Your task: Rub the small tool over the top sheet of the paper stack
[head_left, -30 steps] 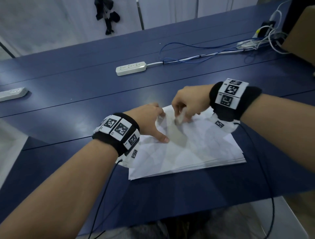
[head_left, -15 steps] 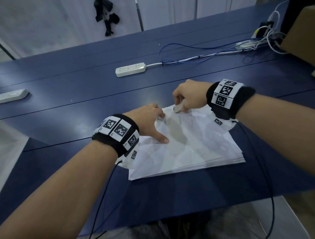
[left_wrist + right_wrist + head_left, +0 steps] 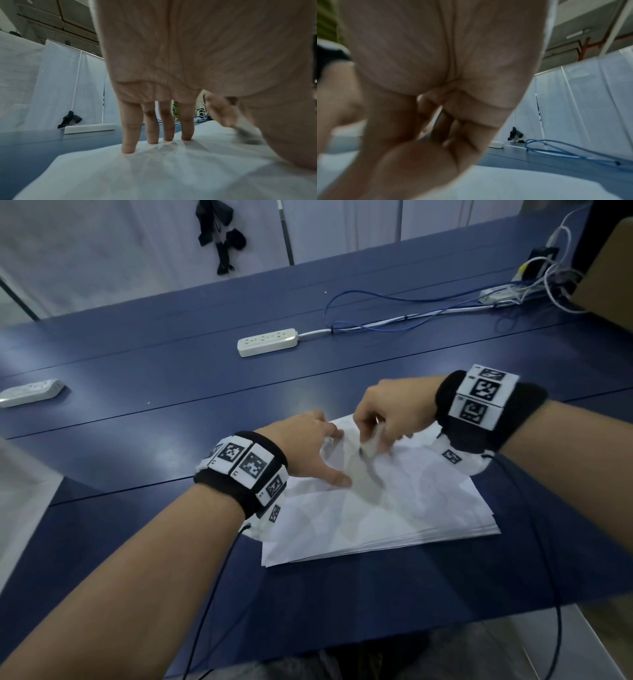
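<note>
While the left hand (image 3: 305, 446) presses the paper stack (image 3: 394, 508) flat, the right hand (image 3: 390, 412) has peeled the pinched top-sheet corner (image 3: 371, 445) back toward the middle.

A dark blue desk (image 3: 171, 378) carries a stack of white paper (image 3: 394, 508) near its front edge. Farther back lies a white power strip (image 3: 267, 342) with its cord and a blue cable (image 3: 394, 309); a second power strip (image 3: 30, 392) lies far left.
</note>
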Demonstrator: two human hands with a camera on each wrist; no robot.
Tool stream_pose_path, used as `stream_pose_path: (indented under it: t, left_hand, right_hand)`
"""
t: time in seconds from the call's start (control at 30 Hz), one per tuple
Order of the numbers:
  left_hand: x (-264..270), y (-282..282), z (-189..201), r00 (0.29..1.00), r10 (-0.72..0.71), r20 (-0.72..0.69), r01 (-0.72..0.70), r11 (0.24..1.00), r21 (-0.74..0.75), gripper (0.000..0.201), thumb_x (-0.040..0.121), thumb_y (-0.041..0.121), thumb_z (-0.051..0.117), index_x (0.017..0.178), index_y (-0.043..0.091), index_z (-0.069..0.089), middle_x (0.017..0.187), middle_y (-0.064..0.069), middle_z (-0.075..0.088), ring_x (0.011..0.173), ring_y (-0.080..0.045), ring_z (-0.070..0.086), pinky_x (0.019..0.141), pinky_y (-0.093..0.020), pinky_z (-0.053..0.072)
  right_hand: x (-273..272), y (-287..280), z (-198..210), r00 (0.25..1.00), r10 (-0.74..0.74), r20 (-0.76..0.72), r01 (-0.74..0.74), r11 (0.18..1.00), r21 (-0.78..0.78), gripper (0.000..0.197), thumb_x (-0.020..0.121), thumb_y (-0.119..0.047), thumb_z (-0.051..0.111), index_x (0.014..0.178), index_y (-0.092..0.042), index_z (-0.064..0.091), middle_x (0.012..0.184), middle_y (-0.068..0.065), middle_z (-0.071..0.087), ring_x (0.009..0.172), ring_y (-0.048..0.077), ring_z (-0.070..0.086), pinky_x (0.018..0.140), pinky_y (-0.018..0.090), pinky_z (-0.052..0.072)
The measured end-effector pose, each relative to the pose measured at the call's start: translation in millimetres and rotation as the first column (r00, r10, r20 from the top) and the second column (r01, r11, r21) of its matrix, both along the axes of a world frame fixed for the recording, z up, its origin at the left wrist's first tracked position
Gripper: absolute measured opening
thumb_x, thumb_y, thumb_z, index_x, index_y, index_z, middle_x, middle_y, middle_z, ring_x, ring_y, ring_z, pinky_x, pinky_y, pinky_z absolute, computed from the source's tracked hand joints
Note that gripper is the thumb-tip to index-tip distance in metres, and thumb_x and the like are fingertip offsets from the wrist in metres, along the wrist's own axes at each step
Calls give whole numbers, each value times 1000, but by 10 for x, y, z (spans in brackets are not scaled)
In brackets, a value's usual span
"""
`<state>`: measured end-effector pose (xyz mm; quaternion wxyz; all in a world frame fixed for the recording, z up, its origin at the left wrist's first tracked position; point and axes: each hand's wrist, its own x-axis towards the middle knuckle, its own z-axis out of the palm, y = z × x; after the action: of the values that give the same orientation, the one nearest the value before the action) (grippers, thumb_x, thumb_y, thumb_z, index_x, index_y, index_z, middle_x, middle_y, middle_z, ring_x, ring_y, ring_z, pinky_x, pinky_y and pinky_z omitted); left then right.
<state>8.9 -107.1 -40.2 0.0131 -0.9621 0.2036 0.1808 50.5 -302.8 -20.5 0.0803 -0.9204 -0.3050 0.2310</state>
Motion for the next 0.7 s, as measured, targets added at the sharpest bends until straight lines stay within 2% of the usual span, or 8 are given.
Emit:
stream_pose_path:
  t: [0.03,0.1,0.23,0.3,0.4,0.5,0.6,0.7]
  left_hand:
    - [4,-15,-11,1000,8,15,-8,1000,3,90,60,80,67,134,32,49,117,7,43,103,-17,52,92,-40,48]
    - [15,-49,-13,1000,17,23,-17,1000,7,89,59,81,67,131,30,52,114,7,44,98,-17,52,90,-40,49]
    - [18,-61,4,1000,21,18,-20,1000,-9,89,61,75,72,133,27,53,115,6,45,94,-15,50,89,-39,49]
    - [21,-51,-8,999,25,23,-25,1000,-8,90,60,76,72,132,26,53,115,7,45,95,-16,52,89,-39,50]
    - [32,-54,-21,999,30,28,-30,1000,-2,90,56,79,71,128,29,55,110,8,45,95,-17,53,87,-40,50]
    - [42,-69,-11,999,31,28,-32,999,12,90,54,80,71,127,29,54,111,7,46,96,-17,54,86,-40,51]
    - [37,-69,1,999,29,19,-30,1000,7,90,57,77,72,129,27,53,115,6,46,99,-18,54,88,-40,51]
    - [33,-64,-5,999,34,16,-34,999,2,88,58,75,73,129,27,53,114,6,45,99,-18,54,88,-40,50]
  right_hand:
    - [-41,3,15,997,27,-77,-30,999,-28,15,74,-27,83,81,-28,70,67,-9,67,52,12,59,55,28,52]
    - [-31,28,-1,996,28,-82,-32,998,-46,17,72,-30,83,83,-26,72,72,-7,72,53,15,60,51,26,50]
    - [122,55,-31,973,-158,168,147,986,75,24,73,-37,74,90,-20,70,87,-1,74,87,21,66,75,40,57]
    - [107,23,-36,976,-134,169,122,989,80,20,78,-34,77,88,-19,68,88,-4,72,88,19,65,78,40,56]
    - [-28,-21,0,999,9,-33,-10,999,-32,15,74,-27,82,82,-25,70,71,-10,69,57,15,62,56,29,55]
    - [-9,7,8,999,36,-40,-40,996,-78,17,72,-32,84,82,-26,72,77,-5,74,55,16,62,46,23,48]
    - [140,57,-22,982,-107,154,105,994,18,21,77,-37,78,88,-21,70,78,-3,74,75,15,66,60,29,52]
    - [140,26,-46,978,-117,171,109,992,59,17,78,-34,78,82,-23,66,85,-4,74,83,16,64,68,30,50]
